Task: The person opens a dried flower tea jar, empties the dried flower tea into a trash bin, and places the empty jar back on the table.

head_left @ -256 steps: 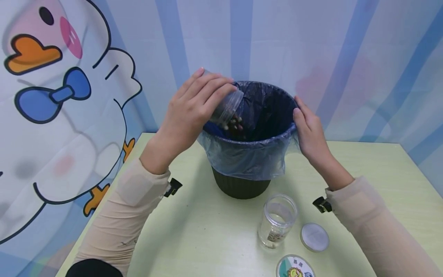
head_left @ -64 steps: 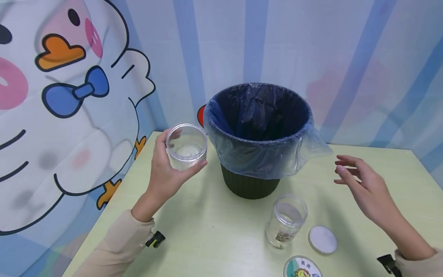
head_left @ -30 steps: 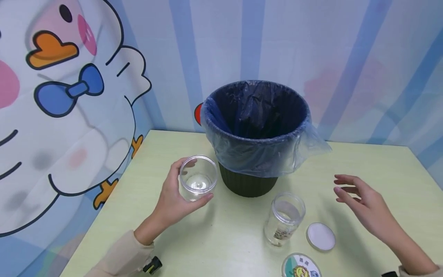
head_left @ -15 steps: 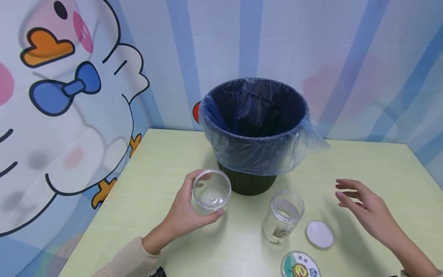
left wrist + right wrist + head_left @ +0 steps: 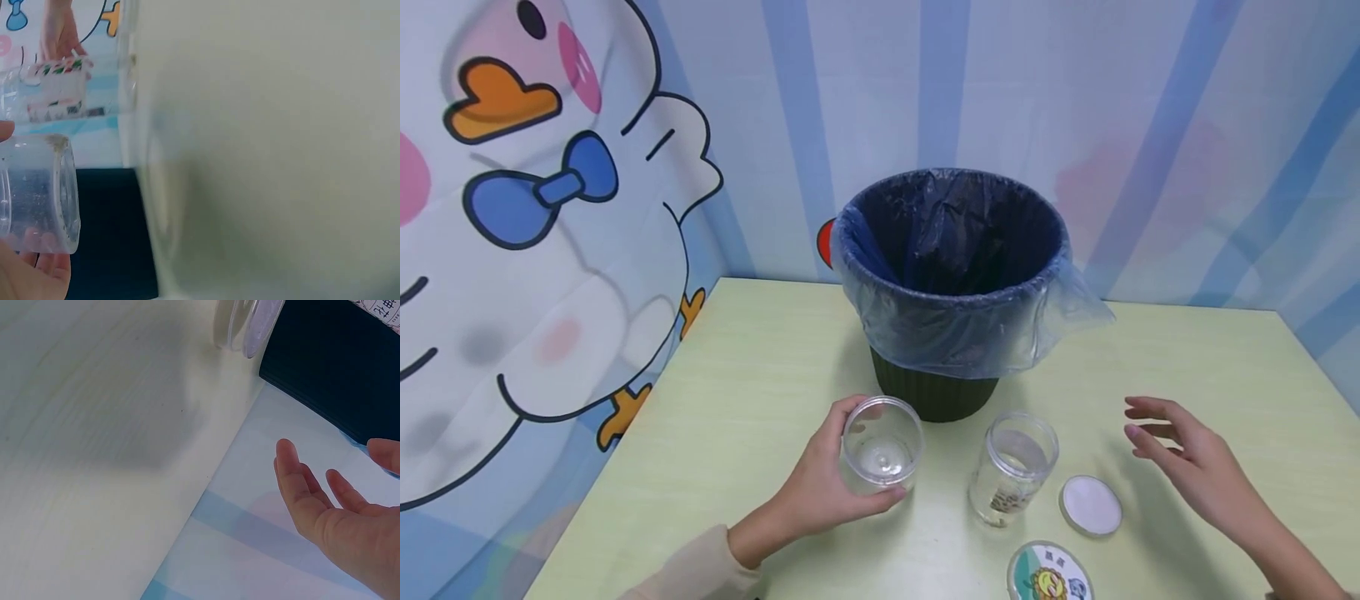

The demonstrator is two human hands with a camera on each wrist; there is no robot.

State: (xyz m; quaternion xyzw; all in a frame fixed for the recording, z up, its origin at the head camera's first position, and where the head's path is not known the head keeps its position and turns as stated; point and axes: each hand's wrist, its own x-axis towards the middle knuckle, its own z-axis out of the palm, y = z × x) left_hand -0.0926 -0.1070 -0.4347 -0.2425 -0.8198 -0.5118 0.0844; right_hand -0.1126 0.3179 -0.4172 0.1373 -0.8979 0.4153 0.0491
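My left hand (image 5: 831, 483) grips a clear plastic jar (image 5: 883, 454) round its side, thumb on the near side, mouth up and lidless. Only bare clear bottom shows inside it. In the left wrist view a gap lies between the bottom of this jar (image 5: 37, 194) and the tabletop. A second clear open jar (image 5: 1011, 471) stands upright just to its right, with a small printed label low on its side. My right hand (image 5: 1195, 467) hovers over the right side of the table, fingers loosely bent and holding nothing; the right wrist view shows the same hand (image 5: 344, 519) unoccupied.
A dark ribbed bin (image 5: 932, 392) lined with a translucent blue bag (image 5: 955, 342) stands behind the jars. A pale round lid (image 5: 1091, 506) and a printed lid with a cartoon sunflower (image 5: 1049, 575) lie on the light table (image 5: 760, 350). A cartoon-printed backdrop (image 5: 880, 83) rises behind.
Earlier the left hand tipped small dark and pale pieces from the jar into the bin while the right held its rim. Since then the jar came upright, moving down and right; the right hand let go.
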